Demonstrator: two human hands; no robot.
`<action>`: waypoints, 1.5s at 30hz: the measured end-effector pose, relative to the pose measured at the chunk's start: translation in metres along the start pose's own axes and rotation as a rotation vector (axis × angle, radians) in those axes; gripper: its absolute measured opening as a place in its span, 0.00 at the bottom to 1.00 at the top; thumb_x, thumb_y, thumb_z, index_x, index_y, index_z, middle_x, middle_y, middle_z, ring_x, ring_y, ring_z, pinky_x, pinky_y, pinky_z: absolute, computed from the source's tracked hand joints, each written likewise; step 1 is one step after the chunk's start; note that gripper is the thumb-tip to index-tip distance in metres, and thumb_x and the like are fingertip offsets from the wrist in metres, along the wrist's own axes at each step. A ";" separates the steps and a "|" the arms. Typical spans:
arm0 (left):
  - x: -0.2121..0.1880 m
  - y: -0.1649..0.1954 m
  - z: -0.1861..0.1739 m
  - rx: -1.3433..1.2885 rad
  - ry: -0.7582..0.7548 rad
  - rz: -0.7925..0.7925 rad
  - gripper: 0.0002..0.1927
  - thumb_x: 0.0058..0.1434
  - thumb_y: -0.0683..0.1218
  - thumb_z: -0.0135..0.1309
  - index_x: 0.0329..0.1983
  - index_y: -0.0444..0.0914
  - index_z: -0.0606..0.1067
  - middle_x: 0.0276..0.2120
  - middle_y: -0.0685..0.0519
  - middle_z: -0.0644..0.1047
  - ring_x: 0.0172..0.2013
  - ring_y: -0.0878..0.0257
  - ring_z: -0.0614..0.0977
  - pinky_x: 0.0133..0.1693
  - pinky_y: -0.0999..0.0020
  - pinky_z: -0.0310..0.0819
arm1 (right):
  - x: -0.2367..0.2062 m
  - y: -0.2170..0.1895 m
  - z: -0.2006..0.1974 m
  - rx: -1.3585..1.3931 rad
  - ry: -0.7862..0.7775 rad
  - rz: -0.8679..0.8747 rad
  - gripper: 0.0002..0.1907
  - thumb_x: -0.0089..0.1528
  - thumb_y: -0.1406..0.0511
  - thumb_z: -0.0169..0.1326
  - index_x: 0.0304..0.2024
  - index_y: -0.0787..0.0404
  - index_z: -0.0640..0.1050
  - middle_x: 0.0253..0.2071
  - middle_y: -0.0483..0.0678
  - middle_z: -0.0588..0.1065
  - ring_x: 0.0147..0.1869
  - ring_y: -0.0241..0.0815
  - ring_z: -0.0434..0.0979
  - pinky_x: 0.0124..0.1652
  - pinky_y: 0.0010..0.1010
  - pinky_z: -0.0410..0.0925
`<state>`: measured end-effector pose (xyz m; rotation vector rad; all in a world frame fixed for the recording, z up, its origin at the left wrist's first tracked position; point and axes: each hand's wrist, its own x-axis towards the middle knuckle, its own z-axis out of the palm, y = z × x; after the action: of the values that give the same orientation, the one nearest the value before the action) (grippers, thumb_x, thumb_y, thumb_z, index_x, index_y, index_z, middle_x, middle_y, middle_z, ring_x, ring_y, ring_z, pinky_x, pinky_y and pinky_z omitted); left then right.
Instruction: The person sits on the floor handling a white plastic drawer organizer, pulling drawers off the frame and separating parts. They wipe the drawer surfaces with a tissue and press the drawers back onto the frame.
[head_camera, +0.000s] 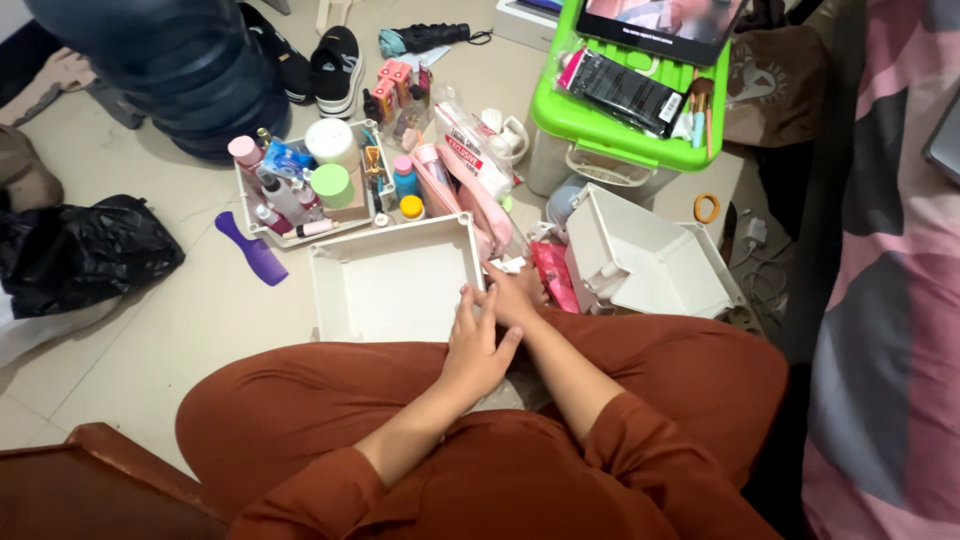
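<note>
The left hand (478, 345) is resting on the near right corner of the empty white tray (393, 280), fingers spread and released, gripping nothing that shows. The right hand (513, 295) is crossing just beyond it at the tray's right wall; its fingertips are hidden among small items there, so I cannot tell whether they are pinching anything. The tray is sitting flat on the floor tiles (170, 330), directly in front of the person's knees, with its bottom bare. In my judgement, the risk here is crowding: with both wrists crossing over 1 corner, a sideways pull is likely to drag the light tray or to knock the red packet (552, 275) and the pink pouch (470, 200) lying just beside it. To the right, a second white box (650, 260) is tilting on its side, also empty, and looking ready to tip if nudged. Beyond the tray, a small organizer (300, 190) is holding about 6 bottles, jars and tubes packed upright, and a bump could be toppling them. A purple comb (255, 248) is lying on the floor beside it. Farther off, a green lid (600, 130) is carrying a black packet and a tablet, while a big blue water jug (170, 60) is standing at the far left.
</note>
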<state>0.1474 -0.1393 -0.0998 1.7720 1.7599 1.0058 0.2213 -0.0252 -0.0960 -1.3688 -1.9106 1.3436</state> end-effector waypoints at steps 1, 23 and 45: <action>0.004 0.000 0.000 -0.008 0.017 0.022 0.38 0.68 0.56 0.52 0.76 0.38 0.53 0.72 0.24 0.50 0.70 0.29 0.53 0.67 0.45 0.50 | -0.002 -0.001 0.000 -0.048 0.028 -0.034 0.41 0.63 0.52 0.61 0.71 0.66 0.63 0.58 0.61 0.76 0.61 0.47 0.78 0.57 0.34 0.70; 0.050 0.052 -0.114 -2.261 -0.371 0.004 0.51 0.63 0.81 0.29 0.82 0.51 0.47 0.78 0.40 0.50 0.77 0.44 0.50 0.74 0.48 0.39 | -0.015 -0.049 -0.060 1.433 0.017 0.051 0.55 0.60 0.28 0.23 0.75 0.58 0.59 0.77 0.54 0.59 0.80 0.55 0.54 0.73 0.54 0.47; 0.066 0.030 -0.085 -2.078 -0.110 0.092 0.49 0.67 0.77 0.30 0.81 0.43 0.49 0.79 0.41 0.49 0.78 0.49 0.49 0.75 0.57 0.38 | -0.065 -0.068 -0.054 1.399 -0.239 -0.285 0.58 0.60 0.27 0.25 0.78 0.58 0.54 0.81 0.59 0.51 0.85 0.56 0.44 0.77 0.47 0.40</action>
<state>0.0984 -0.0929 -0.0114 0.3886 -0.0600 1.5980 0.2579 -0.0612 -0.0011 -0.2184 -0.7220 2.0387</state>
